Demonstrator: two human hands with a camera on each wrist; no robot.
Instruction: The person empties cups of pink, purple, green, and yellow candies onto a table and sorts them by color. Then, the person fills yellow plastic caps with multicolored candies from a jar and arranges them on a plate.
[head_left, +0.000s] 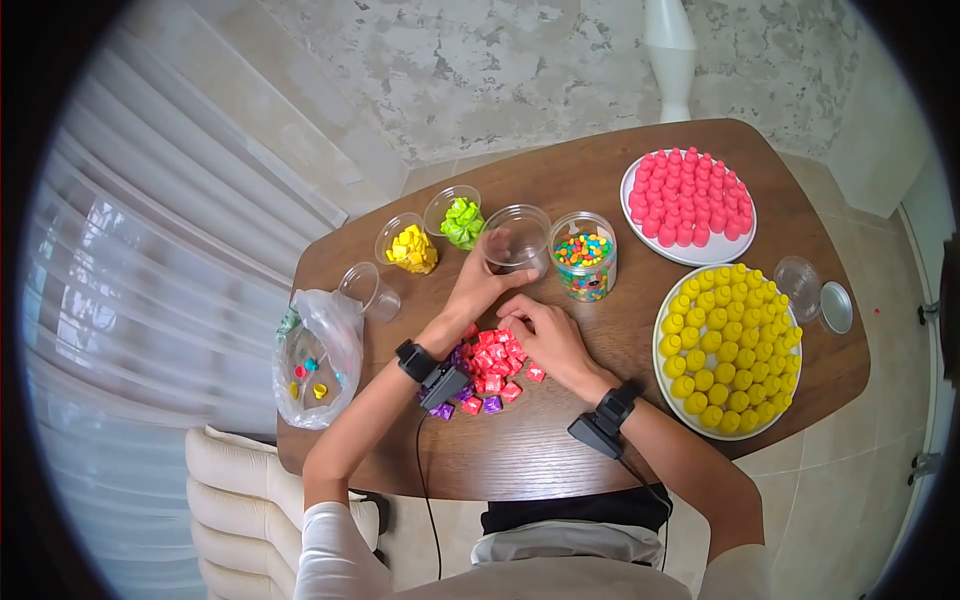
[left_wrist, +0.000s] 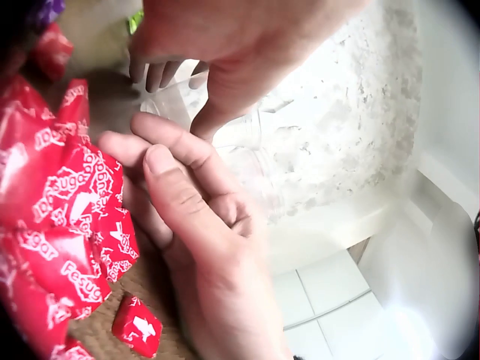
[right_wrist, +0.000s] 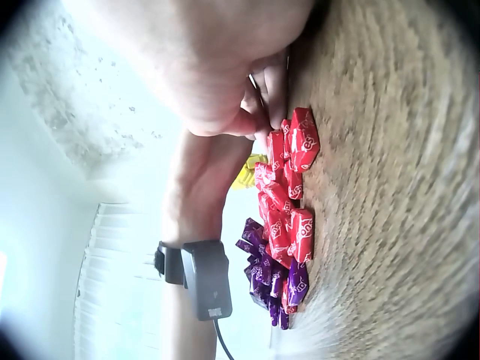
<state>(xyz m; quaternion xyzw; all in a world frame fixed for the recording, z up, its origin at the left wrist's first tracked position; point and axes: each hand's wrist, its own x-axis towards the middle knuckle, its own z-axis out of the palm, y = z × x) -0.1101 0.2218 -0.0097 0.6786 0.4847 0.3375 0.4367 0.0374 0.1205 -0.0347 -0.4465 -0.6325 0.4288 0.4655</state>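
My left hand (head_left: 478,287) grips a clear plastic cup (head_left: 515,238), thumb at the near side and fingers round the left. No candy shows inside the cup. My right hand (head_left: 552,342) is at the far right edge of a pile of red wrapped candies (head_left: 494,358). Its fingers bend loosely in the left wrist view, thumb (left_wrist: 180,195) close to the fingertips, with nothing visible between them. In the right wrist view those fingertips come right up to the red candies (right_wrist: 279,202). Purple wrapped candies (right_wrist: 262,270) lie beside the red ones.
Cups of yellow candies (head_left: 410,250) and green candies (head_left: 461,222) stand behind left, near a tipped clear cup (head_left: 370,291). A plastic bag (head_left: 335,340) lies left. Rightward are a jar of colourful candies (head_left: 585,262), a plate of pink bottles (head_left: 688,200) and one of yellow bottles (head_left: 728,350).
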